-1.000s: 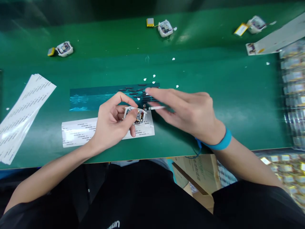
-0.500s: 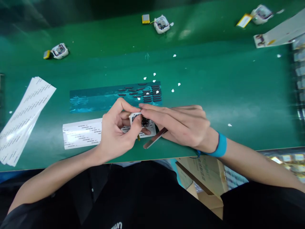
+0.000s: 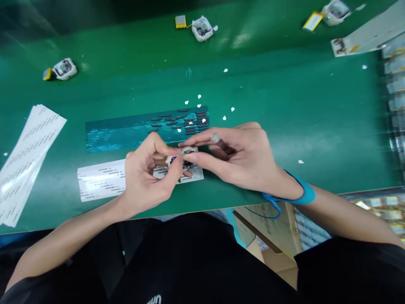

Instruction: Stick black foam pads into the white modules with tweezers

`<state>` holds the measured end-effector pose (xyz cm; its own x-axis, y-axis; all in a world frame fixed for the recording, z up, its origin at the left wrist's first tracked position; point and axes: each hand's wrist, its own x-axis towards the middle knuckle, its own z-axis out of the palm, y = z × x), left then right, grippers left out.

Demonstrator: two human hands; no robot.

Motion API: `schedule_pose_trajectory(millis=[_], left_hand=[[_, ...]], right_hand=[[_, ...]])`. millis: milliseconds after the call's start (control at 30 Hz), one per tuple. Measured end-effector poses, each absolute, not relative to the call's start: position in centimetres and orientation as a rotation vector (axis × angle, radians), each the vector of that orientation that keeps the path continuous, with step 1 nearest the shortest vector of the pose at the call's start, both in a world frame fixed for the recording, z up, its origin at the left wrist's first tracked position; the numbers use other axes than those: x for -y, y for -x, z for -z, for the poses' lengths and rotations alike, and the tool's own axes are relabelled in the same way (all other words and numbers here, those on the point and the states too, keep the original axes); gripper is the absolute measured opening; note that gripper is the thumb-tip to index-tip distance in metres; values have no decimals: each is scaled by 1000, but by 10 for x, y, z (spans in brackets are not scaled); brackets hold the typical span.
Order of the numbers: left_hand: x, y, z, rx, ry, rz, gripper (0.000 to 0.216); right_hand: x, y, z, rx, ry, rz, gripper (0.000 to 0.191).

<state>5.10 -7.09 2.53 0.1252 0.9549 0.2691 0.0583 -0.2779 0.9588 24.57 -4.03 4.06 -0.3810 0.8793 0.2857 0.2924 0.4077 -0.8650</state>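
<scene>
My left hand (image 3: 145, 175) is closed around a small white device housing (image 3: 180, 159) with its circuit board showing, held just above a white label strip (image 3: 101, 179) on the green table (image 3: 284, 118). My right hand (image 3: 240, 156) grips metal tweezers (image 3: 220, 142) in a pinch, and its fingertips press on the top of the housing. Behind the hands lies a teal backing sheet (image 3: 126, 131) with several small black pads (image 3: 193, 120).
Three other open devices with yellow batteries lie at the far side: left (image 3: 61, 69), centre (image 3: 198, 27), right (image 3: 332, 12). A stack of white label strips (image 3: 25, 156) is at the left. Trays of parts (image 3: 394, 97) line the right edge. White paper bits dot the table.
My right hand came back from the pad sheet to the housing, and the tweezers swung from under the hand up to its far side. The view shifted slightly.
</scene>
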Motion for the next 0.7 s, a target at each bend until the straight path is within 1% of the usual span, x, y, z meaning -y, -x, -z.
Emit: schedule_pose_trajectory(millis=[167, 233, 300, 367, 433, 533, 600, 700], left_hand=[[69, -47, -26, -1027, -1597, -1225, 21], [67, -45, -27, -988, -1594, -1164, 25], [66, -43, -28, -991, -1595, -1126, 29], [66, -44, -31, -1060, -1594, -1089, 26], [66, -45, -35, -1118, -1575, -1068, 18], [66, -47, -40, -1115, -1523, -1090, 14], [65, -47, -42, -1120, -1508, -1097, 12], [63, -46, -42, -1125, -1509, -1066, 9]], right_hand=[[38, -244, -43, 1507, 991, -1548, 31], [36, -245, -44, 1438, 1001, -1623, 32], [35, -246, -46, 1484, 1040, -1602, 33], [34, -249, -46, 1588, 1058, -1537, 33], [35, -251, -46, 1717, 1085, -1392, 32], [37, -254, -43, 1951, 1110, -1006, 22], [37, -257, -41, 2147, 1047, -719, 16], [36, -261, -38, 2365, 936, -402, 24]])
